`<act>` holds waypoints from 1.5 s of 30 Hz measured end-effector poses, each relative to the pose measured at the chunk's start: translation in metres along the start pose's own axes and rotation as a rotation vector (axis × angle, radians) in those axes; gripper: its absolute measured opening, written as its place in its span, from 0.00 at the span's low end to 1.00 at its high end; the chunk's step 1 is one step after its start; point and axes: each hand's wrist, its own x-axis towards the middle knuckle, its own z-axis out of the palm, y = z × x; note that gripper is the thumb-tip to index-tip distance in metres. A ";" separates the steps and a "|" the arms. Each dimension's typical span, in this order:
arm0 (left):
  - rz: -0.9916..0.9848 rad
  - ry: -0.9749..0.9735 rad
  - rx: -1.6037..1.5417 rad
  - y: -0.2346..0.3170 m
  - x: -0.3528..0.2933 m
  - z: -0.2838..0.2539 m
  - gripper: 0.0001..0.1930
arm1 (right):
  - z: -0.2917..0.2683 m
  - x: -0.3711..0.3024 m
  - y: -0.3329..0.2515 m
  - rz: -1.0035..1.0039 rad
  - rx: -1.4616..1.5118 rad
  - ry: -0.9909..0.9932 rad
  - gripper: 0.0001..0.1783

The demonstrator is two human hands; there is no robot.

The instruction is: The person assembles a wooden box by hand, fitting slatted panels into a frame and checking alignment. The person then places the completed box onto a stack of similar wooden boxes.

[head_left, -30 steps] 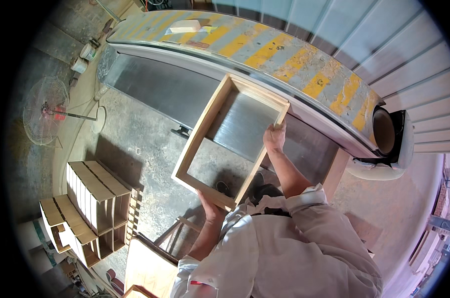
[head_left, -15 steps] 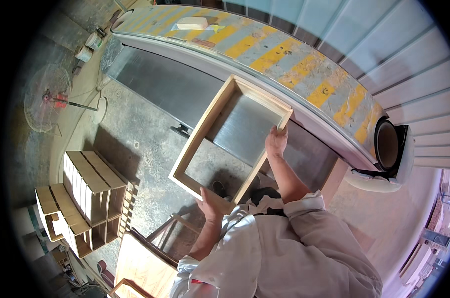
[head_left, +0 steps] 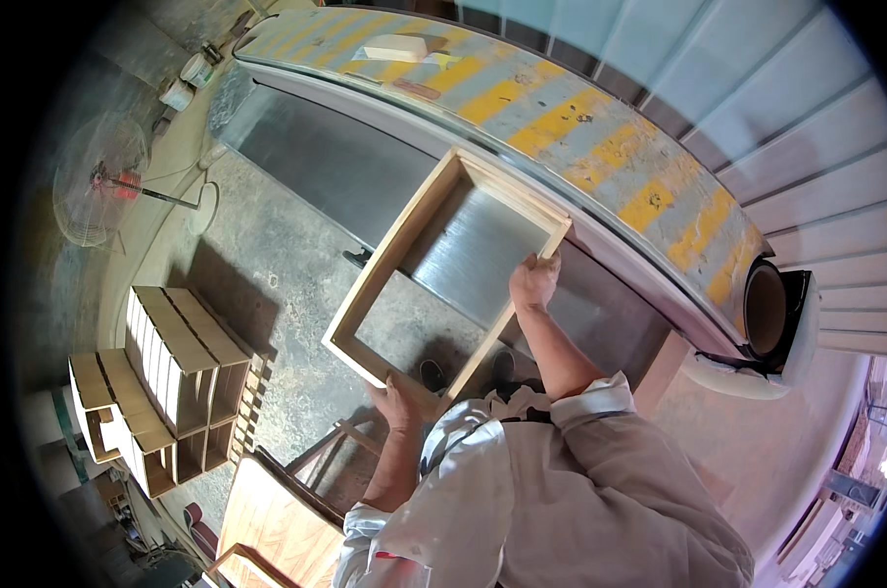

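Gripping the frame (head_left: 396, 251) at its near end with left hand (head_left: 396, 404), at its right side with right hand (head_left: 534, 281) (spread apart, probably for balance). Held with far end over the table (head_left: 345, 167), near end over floor (head_left: 311, 294); cannot tell whether resting there.

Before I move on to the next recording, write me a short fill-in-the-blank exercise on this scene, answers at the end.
1. The right hand grips the frame's long side; the ____ hand grips its near end.
2. The frame is made of ____.
3. The striped surface is grey and ____.

Missing words: left; wood; yellow.
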 end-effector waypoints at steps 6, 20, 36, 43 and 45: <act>0.015 -0.003 0.044 -0.002 -0.001 -0.002 0.18 | -0.005 -0.003 -0.006 -0.015 -0.039 -0.019 0.29; -0.056 -0.053 0.006 -0.012 0.006 -0.012 0.24 | -0.004 -0.002 -0.008 -0.020 0.025 -0.004 0.32; -0.069 0.020 0.018 0.017 -0.005 0.005 0.22 | -0.002 -0.001 -0.003 -0.064 -0.001 -0.003 0.33; -0.060 -0.005 0.071 0.021 -0.008 0.006 0.23 | -0.002 0.000 0.000 -0.073 -0.005 0.004 0.32; -0.072 0.004 0.051 0.026 -0.009 0.009 0.23 | -0.001 0.001 0.001 -0.080 -0.006 0.007 0.32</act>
